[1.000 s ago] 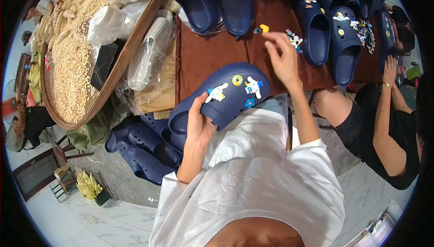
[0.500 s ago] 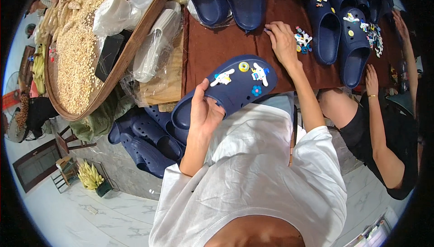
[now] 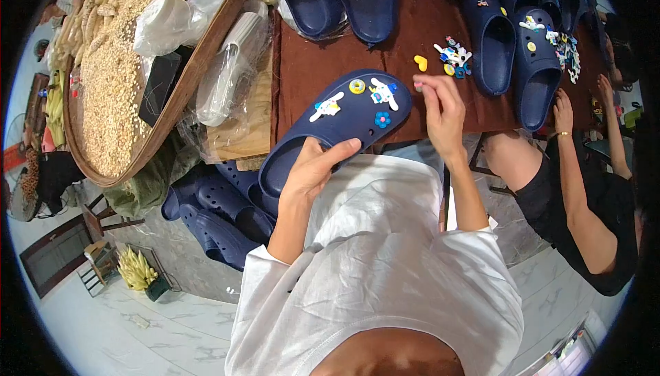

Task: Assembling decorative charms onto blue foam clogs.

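At far left, a round woven bamboo tray [image 3: 206, 59] of pale dried pieces rests on the corner of the brown-clothed bench [image 3: 309, 66], with spare navy clogs [image 3: 220, 211] piled on the floor below it.

The left hand [image 3: 313, 169] grips the heel end of the navy blue perforated foam clog [image 3: 337, 125], thumb laid across the upper, fingers closed underneath. The clog is held just above the near bench edge. Its long axis runs diagonally, heel at lower left toward the person, toe pointing up and right toward the bench. Four decorative charms [image 3: 371, 94] are already seated in the upper.

The right hand [image 3: 440, 111] is just beside the toe, fingertips pinched shut; whether a small charm is between them cannot be told.

Step in hand, as judged: fitting charms into the clog's holes. The next move calls for aligning a charm's stud with a free hole and pressing it through while the left hand steadies the clog.

Further right lie loose charms [image 3: 450, 56] on the cloth, more decorated clogs [image 3: 529, 66], and a co-worker's arm [image 3: 570, 169].
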The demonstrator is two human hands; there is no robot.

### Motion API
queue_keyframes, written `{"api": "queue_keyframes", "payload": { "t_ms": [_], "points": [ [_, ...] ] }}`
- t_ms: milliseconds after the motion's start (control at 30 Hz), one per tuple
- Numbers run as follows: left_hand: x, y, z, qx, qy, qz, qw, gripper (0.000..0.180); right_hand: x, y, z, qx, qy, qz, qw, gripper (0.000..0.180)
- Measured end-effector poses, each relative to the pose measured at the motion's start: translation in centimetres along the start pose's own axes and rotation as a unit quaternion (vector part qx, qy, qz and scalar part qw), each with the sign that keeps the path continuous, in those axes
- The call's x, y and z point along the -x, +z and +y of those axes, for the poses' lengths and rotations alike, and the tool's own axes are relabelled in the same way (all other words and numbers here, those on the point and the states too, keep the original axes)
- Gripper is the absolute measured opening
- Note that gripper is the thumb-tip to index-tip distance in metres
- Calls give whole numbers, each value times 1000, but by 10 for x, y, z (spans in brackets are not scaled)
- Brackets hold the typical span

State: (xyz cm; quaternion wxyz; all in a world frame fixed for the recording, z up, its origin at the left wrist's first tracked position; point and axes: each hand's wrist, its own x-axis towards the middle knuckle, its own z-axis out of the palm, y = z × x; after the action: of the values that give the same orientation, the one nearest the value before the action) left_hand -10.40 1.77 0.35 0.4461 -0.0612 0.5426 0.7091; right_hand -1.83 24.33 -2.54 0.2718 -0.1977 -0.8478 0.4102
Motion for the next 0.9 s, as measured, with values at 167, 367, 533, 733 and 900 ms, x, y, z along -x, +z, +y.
{"api": "queue_keyframes", "payload": {
  "t_ms": [167,367,533,733,900],
  "points": [
    [-5,-2,-2,12,-22,-3,1000,64,34,9,-38,-92,4,-75,993,14],
    [-7,-2,-3,20,-6,-20,1000,57,51,36,-40,-39,-63,-56,996,14],
    [-8,-5,-5,22,-14,-15,1000,56,47,29,-43,-77,-7,-85,993,11],
    [-6,0,-4,39,1,-16,999,57,48,31,-35,-116,17,-84,990,12],
    [-1,2,-5,34,-1,-1,999,55,49,35,-40,-122,44,-59,990,11]
  ]
}}
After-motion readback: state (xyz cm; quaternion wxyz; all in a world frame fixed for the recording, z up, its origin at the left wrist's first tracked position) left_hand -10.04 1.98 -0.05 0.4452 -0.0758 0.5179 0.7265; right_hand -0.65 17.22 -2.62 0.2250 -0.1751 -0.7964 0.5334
